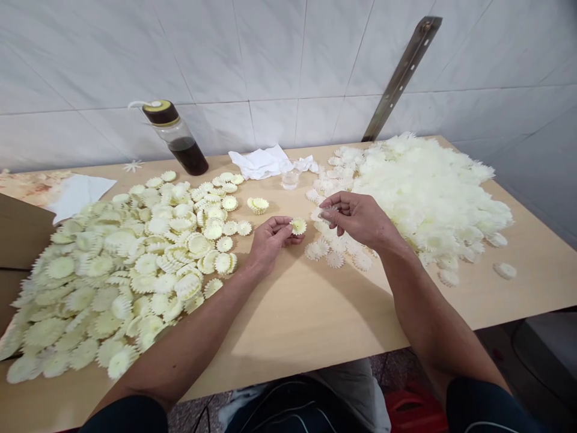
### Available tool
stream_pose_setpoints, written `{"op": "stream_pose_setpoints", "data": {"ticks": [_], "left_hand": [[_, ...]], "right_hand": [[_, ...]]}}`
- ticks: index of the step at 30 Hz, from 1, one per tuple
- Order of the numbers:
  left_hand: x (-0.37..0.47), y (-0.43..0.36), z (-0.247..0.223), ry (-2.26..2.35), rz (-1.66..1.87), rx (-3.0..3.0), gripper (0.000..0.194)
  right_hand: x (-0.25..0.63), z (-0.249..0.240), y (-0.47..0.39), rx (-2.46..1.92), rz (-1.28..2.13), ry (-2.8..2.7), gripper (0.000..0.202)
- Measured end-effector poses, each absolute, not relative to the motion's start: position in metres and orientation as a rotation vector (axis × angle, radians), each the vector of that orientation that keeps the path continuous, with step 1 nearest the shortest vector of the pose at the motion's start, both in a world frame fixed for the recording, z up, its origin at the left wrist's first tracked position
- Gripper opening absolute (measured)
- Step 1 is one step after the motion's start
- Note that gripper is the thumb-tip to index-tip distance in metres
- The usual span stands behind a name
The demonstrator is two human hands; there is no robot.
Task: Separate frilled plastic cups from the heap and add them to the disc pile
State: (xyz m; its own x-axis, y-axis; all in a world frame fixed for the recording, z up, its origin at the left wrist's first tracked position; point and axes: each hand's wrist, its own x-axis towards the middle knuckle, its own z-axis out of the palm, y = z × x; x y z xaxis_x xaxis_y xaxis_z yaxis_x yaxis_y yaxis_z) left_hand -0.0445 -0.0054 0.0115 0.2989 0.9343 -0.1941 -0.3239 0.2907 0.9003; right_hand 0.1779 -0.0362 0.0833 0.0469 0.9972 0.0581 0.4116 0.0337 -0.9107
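Observation:
Near the middle of the table, my left hand [274,239] pinches a small pale-yellow flower-shaped piece [298,227] with a scalloped rim, facing up. A short way to its right, my right hand [354,216] is closed on a thin whitish translucent flower-shaped piece [331,211], partly hidden by the fingers. Loose translucent petal discs [334,258] lie on the table beneath and beside that hand. Past my left hand sits a small yellow stack of pieces [258,205]. The two held pieces are apart.
A big heap of pale-yellow flower pieces [148,264] covers the table's left. White translucent flower pieces [428,186] are piled at the right. Along the wall stand a dark-filled bottle [183,141], white tissue [261,162], a small clear cup [290,179] and a leaning slotted metal strip [403,75].

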Motion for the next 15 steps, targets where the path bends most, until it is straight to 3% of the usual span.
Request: {"op": "stream_pose_setpoints", "data": {"ticks": [7,15], "left_hand": [[-0.044,-0.006,0.013,0.854,0.992,0.897,0.048],[-0.043,-0.007,0.01,0.847,0.998,0.945,0.047]], "right_hand": [[0.187,0.084,-0.04,-1.528,0.821,-1.599,0.026],[0.185,0.086,-0.041,-1.71,0.314,-1.814,0.018]]}}
